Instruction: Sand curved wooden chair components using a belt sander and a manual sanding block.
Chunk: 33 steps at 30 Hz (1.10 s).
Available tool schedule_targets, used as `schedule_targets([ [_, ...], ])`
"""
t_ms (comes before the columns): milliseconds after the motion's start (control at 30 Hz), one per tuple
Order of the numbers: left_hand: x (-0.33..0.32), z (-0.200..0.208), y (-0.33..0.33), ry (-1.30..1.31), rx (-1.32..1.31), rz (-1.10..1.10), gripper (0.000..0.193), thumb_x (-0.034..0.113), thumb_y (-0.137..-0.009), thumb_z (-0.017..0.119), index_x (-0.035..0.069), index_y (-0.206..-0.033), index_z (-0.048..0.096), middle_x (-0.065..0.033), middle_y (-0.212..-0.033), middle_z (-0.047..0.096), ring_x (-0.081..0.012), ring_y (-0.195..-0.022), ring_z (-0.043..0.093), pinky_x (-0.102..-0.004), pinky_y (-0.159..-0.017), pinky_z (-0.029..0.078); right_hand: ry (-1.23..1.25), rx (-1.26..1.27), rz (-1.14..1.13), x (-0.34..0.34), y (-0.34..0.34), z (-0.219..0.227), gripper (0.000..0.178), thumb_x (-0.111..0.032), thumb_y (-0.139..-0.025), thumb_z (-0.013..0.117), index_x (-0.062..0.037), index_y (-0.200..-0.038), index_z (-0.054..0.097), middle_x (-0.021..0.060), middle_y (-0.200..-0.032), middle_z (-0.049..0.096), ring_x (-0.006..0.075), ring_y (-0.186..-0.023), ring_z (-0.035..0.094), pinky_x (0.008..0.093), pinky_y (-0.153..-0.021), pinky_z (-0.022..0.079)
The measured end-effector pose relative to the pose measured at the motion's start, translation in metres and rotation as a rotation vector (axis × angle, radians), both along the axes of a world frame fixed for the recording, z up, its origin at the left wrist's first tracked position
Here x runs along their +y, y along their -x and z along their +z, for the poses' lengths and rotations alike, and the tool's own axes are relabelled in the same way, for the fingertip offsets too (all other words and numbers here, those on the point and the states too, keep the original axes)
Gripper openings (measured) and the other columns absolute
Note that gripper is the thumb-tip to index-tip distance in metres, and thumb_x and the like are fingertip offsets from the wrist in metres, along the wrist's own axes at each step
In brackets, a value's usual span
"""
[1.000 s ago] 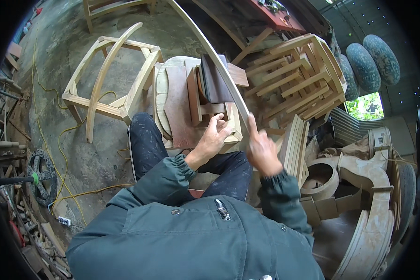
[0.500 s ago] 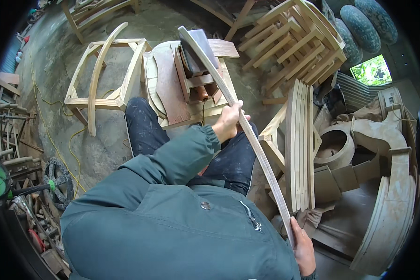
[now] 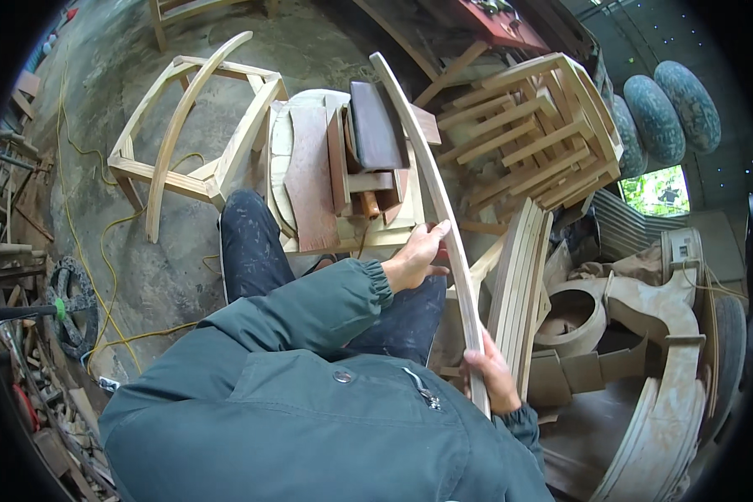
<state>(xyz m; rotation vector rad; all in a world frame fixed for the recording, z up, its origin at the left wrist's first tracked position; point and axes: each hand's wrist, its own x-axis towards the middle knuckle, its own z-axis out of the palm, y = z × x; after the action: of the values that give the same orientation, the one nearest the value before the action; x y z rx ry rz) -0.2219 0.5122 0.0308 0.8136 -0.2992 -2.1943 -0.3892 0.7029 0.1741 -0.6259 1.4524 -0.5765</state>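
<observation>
A long curved wooden slat (image 3: 437, 188) slants from the upper middle down to my right side. My left hand (image 3: 417, 257) loosely grips it around the middle, thumb on its edge; some of the fingers are hidden. Close to the slat's lower end, my right hand (image 3: 491, 374) is closed around it, thumb on top. Left of the slat's upper part, apart from it, is what looks like an upturned belt sander (image 3: 378, 125) with a dark flat top, set in a wooden stand (image 3: 336, 159).
A wooden frame (image 3: 201, 186) with another curved slat (image 3: 176, 138) across it stands at left. Several stacked slats (image 3: 519, 284) lie to my right, below a pile of wooden frames (image 3: 535, 125). Carved pale woodwork (image 3: 657, 305) stands far right. A yellow cord (image 3: 100, 276) crosses the floor.
The slat has turned more upright, its upper end shifting right, away from the sander. My right hand has come up and left with it; my left hand has moved slightly down and right.
</observation>
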Motion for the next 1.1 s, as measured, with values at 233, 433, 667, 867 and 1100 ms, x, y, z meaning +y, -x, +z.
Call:
schedule_targets([
  [233, 0.000, -0.020, -0.061, -0.046, 0.041, 0.112, 0.036, 0.033, -0.107, 0.054, 0.014, -0.136, 0.046, -0.0077, -0.119, 0.055, -0.0254, -0.109, 0.060, -0.0544, -0.095, 0.052, 0.386, 0.225, 0.212, -0.162, -0.051, -0.031, 0.093, -0.012, -0.089, 0.078, -0.0115, -0.166, 0.026, 0.0107, -0.109, 0.067, 0.0137, -0.074, 0.067, 0.0288, -0.058, 0.058],
  [433, 0.000, -0.020, -0.082, 0.048, 0.007, 0.143, 0.034, 0.033, -0.108, 0.052, 0.012, -0.134, 0.048, -0.0079, -0.118, 0.057, -0.0221, -0.105, 0.062, -0.0494, -0.097, 0.053, 0.641, 0.272, 0.315, -0.256, -0.095, -0.092, 0.086, -0.006, -0.092, 0.071, -0.0099, -0.166, 0.027, 0.0136, -0.109, 0.071, 0.0159, -0.070, 0.068, 0.0310, -0.063, 0.058],
  [667, 0.015, -0.009, -0.090, 0.111, -0.145, 0.161, 0.026, 0.029, -0.108, 0.055, 0.012, -0.129, 0.053, -0.0061, -0.112, 0.060, -0.0204, -0.101, 0.066, -0.0416, -0.091, 0.056, 0.616, 0.561, 0.337, -0.220, -0.078, -0.086, 0.077, -0.018, -0.095, 0.066, -0.0138, -0.164, 0.032, 0.0149, -0.090, 0.073, 0.0192, -0.077, 0.071, 0.0358, -0.071, 0.057],
  [867, 0.017, 0.006, -0.064, 0.123, -0.168, 0.120, 0.041, 0.036, -0.108, 0.057, 0.011, -0.139, 0.045, -0.0076, -0.118, 0.058, -0.0216, -0.102, 0.065, -0.0414, -0.089, 0.056, 0.503, 0.458, 0.177, -0.021, -0.007, -0.045, 0.082, -0.009, -0.095, 0.064, -0.0114, -0.167, 0.024, 0.0136, -0.092, 0.067, 0.0144, -0.068, 0.064, 0.0326, -0.060, 0.055],
  [1100, -0.001, 0.030, -0.025, 0.187, -0.050, 0.137, 0.061, 0.051, -0.105, 0.060, 0.011, -0.146, 0.036, -0.0108, -0.123, 0.057, -0.0246, -0.105, 0.066, -0.0436, -0.086, 0.059, 0.360, 0.537, -0.071, 0.129, 0.006, -0.017, 0.090, -0.002, -0.091, 0.070, -0.0145, -0.167, 0.025, 0.0118, -0.123, 0.068, 0.0140, -0.079, 0.062, 0.0314, -0.069, 0.055],
])
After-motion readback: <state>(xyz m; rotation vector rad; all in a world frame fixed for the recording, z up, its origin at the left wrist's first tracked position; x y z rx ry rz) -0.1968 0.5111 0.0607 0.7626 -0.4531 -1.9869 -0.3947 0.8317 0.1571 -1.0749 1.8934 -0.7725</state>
